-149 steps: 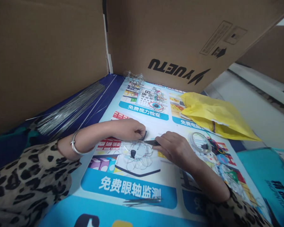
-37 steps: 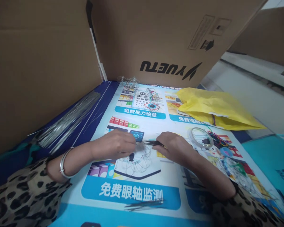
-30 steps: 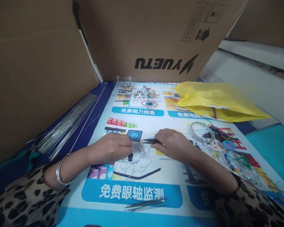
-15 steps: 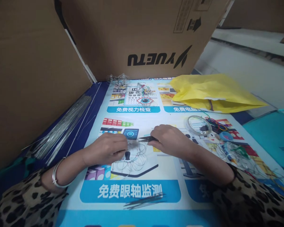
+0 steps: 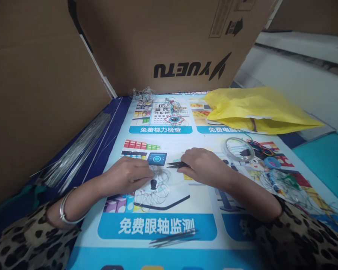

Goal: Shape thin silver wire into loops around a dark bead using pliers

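A flower-shaped piece of looped thin wire (image 5: 154, 189) with a small black knob at its middle lies on a printed blue and white poster (image 5: 163, 228). My left hand (image 5: 126, 177) is closed, pinching the wire piece at its upper left edge. My right hand (image 5: 204, 165) is closed round slim black pliers (image 5: 178, 165) whose tips point left at the wire, just above the loops. Both forearms rest on the poster; a silver bangle sits on my left wrist.
A bundle of straight silver wires (image 5: 76, 150) lies at the left by a cardboard wall (image 5: 39, 86). A yellow plastic bag (image 5: 256, 110), a tape roll (image 5: 239, 149), coloured wire scraps (image 5: 270, 165) and finished wire pieces (image 5: 170, 107) lie beyond. Short dark wires (image 5: 174, 237) lie near.
Over five seconds the view shifted and dipped. My left hand slid down-left onto the wire piece's edge; the right hand kept the pliers beside it. In the last half second almost nothing moved.
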`<state>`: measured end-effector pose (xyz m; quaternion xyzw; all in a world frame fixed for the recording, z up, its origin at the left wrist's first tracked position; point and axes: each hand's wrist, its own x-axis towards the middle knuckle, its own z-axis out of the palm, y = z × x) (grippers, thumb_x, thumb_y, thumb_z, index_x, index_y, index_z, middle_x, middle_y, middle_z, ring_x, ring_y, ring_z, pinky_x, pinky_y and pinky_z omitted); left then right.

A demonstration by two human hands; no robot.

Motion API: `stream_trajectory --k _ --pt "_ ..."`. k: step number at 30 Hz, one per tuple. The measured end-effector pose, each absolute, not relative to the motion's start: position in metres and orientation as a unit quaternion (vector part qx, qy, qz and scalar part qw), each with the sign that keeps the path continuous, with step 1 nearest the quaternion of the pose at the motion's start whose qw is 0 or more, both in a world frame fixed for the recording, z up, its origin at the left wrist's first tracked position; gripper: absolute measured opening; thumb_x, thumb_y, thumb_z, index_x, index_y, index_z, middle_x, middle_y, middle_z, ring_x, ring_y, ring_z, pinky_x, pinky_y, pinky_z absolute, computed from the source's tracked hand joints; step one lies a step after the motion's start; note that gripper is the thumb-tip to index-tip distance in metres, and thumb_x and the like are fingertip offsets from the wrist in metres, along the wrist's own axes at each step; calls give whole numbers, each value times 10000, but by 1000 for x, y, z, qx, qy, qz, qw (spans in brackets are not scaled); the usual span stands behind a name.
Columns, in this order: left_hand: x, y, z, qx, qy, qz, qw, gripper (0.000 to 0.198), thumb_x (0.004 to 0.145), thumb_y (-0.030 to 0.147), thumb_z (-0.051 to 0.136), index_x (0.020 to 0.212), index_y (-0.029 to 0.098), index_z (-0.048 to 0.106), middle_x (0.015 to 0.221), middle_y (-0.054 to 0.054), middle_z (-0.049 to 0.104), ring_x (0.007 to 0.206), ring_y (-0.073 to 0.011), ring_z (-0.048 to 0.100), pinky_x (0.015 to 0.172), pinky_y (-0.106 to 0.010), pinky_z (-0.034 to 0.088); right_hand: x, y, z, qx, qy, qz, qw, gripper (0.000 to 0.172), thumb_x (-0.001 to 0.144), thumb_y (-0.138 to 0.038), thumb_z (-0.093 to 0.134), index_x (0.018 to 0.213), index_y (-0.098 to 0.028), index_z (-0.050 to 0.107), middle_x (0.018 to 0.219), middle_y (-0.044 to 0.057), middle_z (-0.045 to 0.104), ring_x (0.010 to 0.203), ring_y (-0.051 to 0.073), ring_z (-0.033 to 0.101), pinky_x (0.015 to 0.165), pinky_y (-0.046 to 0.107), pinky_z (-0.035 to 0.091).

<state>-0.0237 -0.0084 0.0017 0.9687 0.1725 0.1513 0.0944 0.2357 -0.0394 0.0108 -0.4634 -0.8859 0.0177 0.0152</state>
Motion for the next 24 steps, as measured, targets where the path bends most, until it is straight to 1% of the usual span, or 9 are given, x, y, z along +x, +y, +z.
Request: stream_trajectory --k 4,8,11,14,18,21,24 --pt "-20 -9 3 968 178 142 108 196 874 227 446 831 183 632 691 -23 601 643 -107 562 577 -199 406 235 -39 12 -465 -885 15 11 256 857 -392 477 797 -164 576 811 56 614 773 174 540 658 280 356" --pt "-11 -10 2 969 184 140 90 222 882 222 428 812 182 634 683 -17 587 628 -99 548 560 -196 394 235 -40 14 -458 -889 18 9 255 852 -396 485 792 -167 578 807 57 613 768 171 539 652 278 352" --pt "-4 -9 2 967 184 156 87 219 884 214 420 854 178 634 719 -26 606 650 -103 563 568 -193 407 237 -40 14 -457 -889 18 13 249 854 -389 485 789 -167 577 803 55 612 761 168 539 647 275 349" --pt "1 -6 1 959 195 174 109 205 881 201 426 875 172 629 768 -37 632 692 -111 582 592 -196 429 240 -40 10 -467 -884 7 19 274 863 -405 465 793 -166 579 802 59 612 762 167 538 652 279 351" --pt "3 -4 0 940 221 201 163 147 855 185 480 846 157 624 770 -32 661 719 -120 599 635 -212 459 243 -39 5 -492 -870 -7 31 317 868 -443 437 807 -166 579 814 57 610 785 176 540 663 283 354" --pt "-3 -4 1 931 227 211 194 120 834 168 509 848 154 628 792 -31 675 734 -120 615 654 -213 477 244 -37 3 -495 -868 -4 37 306 868 -435 442 812 -166 575 818 52 607 791 177 539 658 278 353" --pt "-10 -4 4 933 217 210 194 122 827 167 524 886 152 630 826 -40 680 763 -125 622 674 -218 486 244 -37 3 -493 -869 0 39 294 867 -422 449 800 -165 577 807 53 604 783 172 537 655 278 354"
